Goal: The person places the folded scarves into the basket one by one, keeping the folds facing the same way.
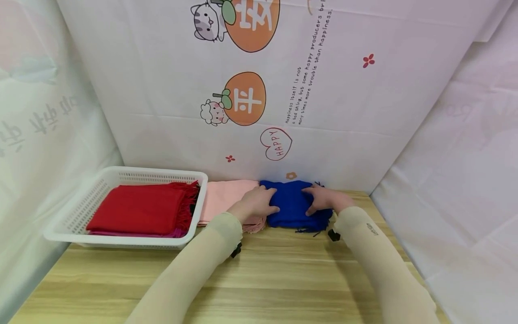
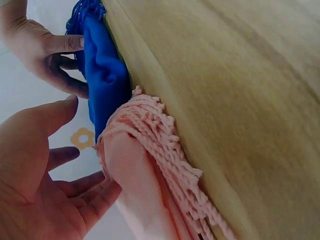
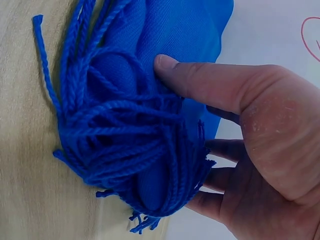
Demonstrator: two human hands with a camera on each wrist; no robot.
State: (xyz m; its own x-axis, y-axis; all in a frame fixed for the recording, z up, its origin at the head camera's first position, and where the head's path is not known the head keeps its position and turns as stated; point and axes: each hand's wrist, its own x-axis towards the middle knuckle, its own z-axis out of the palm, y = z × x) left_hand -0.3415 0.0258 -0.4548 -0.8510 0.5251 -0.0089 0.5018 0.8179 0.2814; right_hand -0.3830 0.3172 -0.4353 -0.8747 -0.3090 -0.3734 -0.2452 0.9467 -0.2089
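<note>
A folded blue scarf (image 1: pixel 292 204) with twisted fringe (image 3: pixel 130 130) lies at the table's back, against the wall. Thumb and fingers spread, my right hand (image 1: pixel 325 199) rests on its right part; in the right wrist view the thumb touches the cloth beside the fringe. Over the seam between the blue scarf and a folded pink scarf (image 1: pixel 226 195) is my left hand (image 1: pixel 256 202). Its fingers are parted and hold nothing; in the left wrist view the fingertips lie by the pink scarf's edge (image 2: pixel 132 165), and whether they touch it I cannot tell.
To the left stands a white plastic basket (image 1: pixel 133 242) holding a folded red scarf (image 1: pixel 133 209) above a magenta cloth (image 1: pixel 178 232). A printed white cloth (image 1: pixel 323 148) hangs behind the scarves, with white sheets on both sides. The wooden tabletop (image 1: pixel 275 279) spreads out in front.
</note>
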